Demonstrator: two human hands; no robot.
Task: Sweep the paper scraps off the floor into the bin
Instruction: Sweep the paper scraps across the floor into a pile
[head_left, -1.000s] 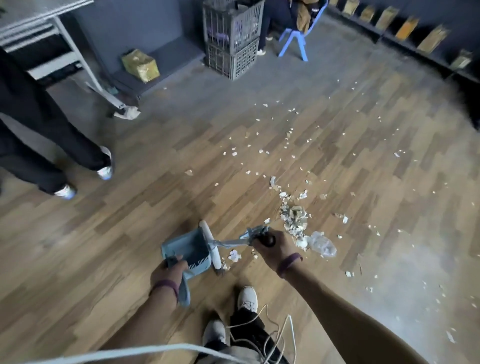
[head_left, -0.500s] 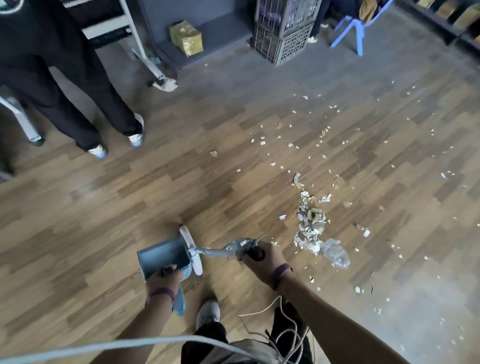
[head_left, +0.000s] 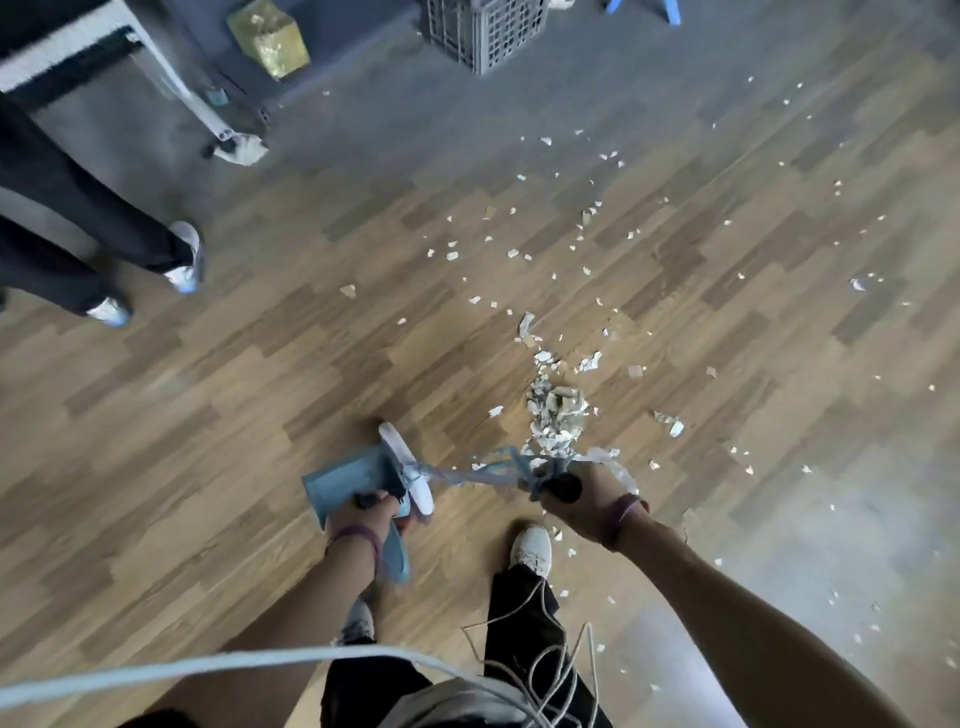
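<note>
On the wooden floor (head_left: 208, 415): paper scraps (head_left: 558, 415) heaped just ahead of the right grip (head_left: 576, 493), more scattered beyond.
left grip (head_left: 363, 512): fingers curled round the blue dustpan (head_left: 343, 480) handle.
right grip: closed round the blurred broom (head_left: 478, 472) handle; its white head sits at the dustpan mouth.

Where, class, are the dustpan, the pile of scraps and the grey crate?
dustpan (head_left: 343, 483): head view, its blue pan.
pile of scraps (head_left: 557, 415): head view, middle of the heap.
grey crate (head_left: 488, 36): head view, its latticed side.
</note>
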